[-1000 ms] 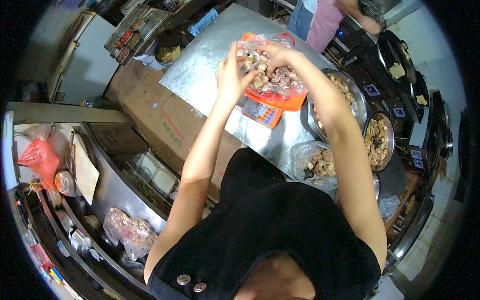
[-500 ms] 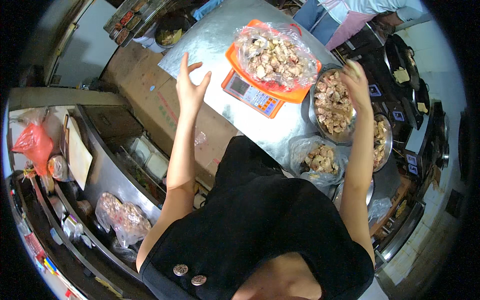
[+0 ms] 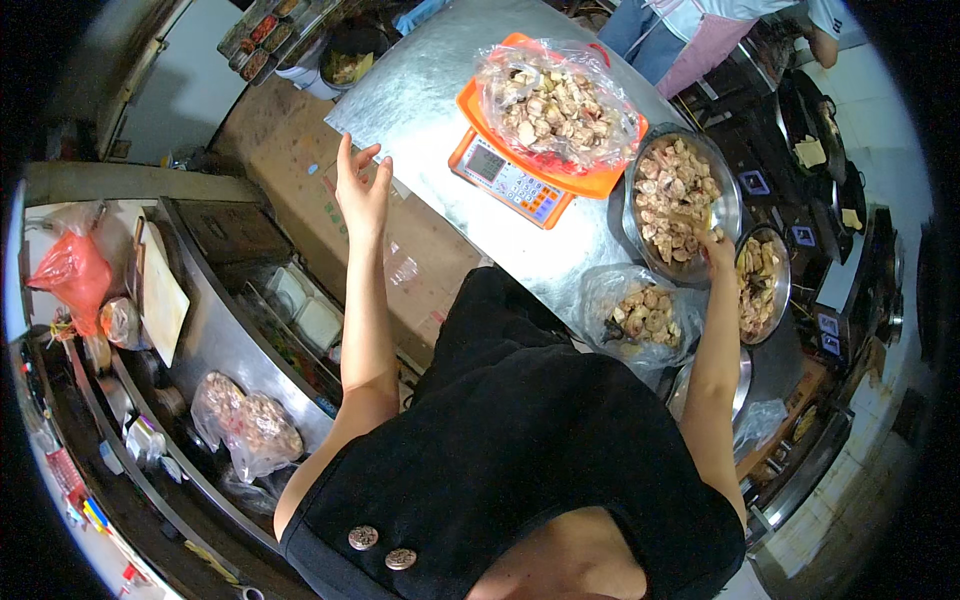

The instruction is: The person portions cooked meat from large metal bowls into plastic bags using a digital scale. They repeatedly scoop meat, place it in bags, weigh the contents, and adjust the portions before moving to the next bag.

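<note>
Lowered since the earlier frame, the right hand (image 3: 718, 250) has been brought from beside the upper right of the larger metal bowl (image 3: 722, 195) to its lower right edge, while the left hand (image 3: 362, 195) has been shifted only slightly.

Much of the space ahead is taken up by the metal surface (image 3: 430, 130), beyond whose far right side a co-worker (image 3: 695, 50) is partly seen. Chopped meat (image 3: 675, 190) is held in the larger bowl, just to the right of an orange scale (image 3: 515, 185). By the scale's orange tray (image 3: 600, 186) a clear plastic bag (image 3: 505, 100) is carried, and it too is filled with chopped meat. Nearer the body, an opened clear bag (image 3: 600, 300) is set with more pieces gathered inside. To the right of the larger bowl a smaller bowl (image 3: 786, 295) of food is placed, partly hidden behind the right hand and forearm.

By the left grip nothing is held; its fingers and thumb are spread apart in the air, left of the surface. At the right grip the fingers are bent toward the meat, but whether a piece is pinched cannot be told. On the scale, coloured keys (image 3: 530, 190) are seen beside a small display (image 3: 487, 163).
</note>
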Motion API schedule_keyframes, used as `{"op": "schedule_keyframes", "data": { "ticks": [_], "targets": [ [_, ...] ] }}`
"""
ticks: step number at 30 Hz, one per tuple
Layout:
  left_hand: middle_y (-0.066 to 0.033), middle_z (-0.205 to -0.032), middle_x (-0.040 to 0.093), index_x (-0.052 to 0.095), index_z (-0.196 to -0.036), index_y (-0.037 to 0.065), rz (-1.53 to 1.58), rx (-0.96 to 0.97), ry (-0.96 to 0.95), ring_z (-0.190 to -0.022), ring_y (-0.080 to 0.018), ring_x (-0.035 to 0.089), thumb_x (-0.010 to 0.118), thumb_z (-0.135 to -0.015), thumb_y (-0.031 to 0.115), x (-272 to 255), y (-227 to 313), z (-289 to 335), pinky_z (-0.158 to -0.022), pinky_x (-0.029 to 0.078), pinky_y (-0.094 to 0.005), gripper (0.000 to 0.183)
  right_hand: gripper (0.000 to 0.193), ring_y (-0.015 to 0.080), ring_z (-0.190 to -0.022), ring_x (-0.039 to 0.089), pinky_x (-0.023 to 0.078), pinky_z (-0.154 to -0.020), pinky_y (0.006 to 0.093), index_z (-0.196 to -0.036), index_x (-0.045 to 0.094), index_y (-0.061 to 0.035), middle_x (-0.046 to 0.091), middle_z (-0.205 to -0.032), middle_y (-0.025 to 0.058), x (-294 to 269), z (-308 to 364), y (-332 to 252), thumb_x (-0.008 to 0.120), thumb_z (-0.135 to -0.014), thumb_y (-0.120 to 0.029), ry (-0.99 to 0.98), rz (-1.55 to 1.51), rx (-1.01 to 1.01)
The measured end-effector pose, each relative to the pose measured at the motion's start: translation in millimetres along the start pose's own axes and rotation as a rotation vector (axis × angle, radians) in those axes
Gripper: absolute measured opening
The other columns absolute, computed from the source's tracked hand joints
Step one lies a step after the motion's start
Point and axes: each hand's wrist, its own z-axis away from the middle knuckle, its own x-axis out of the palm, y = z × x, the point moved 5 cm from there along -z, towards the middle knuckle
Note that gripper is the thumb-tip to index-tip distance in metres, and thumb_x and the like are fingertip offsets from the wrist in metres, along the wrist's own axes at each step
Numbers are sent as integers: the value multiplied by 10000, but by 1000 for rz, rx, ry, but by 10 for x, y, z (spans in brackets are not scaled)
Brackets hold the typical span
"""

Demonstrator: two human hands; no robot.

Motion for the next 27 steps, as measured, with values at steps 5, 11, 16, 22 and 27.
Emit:
{"op": "schedule_keyframes", "data": {
  "ticks": [5,11,16,22,27],
  "targets": [
    [-95,-1128,640,327,-1417,27,-9,118,-45,-1040,-153,586,681,-848,150,282,373,-88,-894,443,-318,681,592,161,-889,609,485,-768,285,-1252,521,8,630,-1046,122,0,87,-246,750,-788,-279,339,857,-268],
    [-120,-1038,667,309,-1435,95,-355,583,-124,-960,-267,618,758,-749,230,1270,1130,-87,-883,442,-388,831,653,237,-887,641,503,-798,359,-1262,510,-9,669,-949,158,1273,1347,-2107,768,-763,-345,31,-62,-799],
    [-130,-935,665,328,-1437,152,-294,318,-360,-887,-295,627,707,-746,139,1684,1086,-544,-765,494,-405,788,461,243,-715,659,519,-690,364,-1199,560,-58,679,-873,125,1660,896,-2407,682,-807,-267,-108,40,-651],
    [-76,-921,623,352,-1418,93,656,-119,-492,-793,-129,583,571,-842,-19,1175,1027,-792,-692,509,-293,627,395,167,-721,656,494,-583,315,-1204,552,-48,651,-796,71,1687,1586,-2621,605,-862,-239,-52,178,-1023],
    [-88,-1164,630,328,-1445,112,655,-52,-674,-709,-87,547,527,-822,-67,1048,1323,-769,-643,483,-241,678,258,143,-650,614,479,-612,281,-1136,572,-6,611,-743,38,1503,1377,-2707,474,-907,-75,-244,-280,-513]
  ]
}}
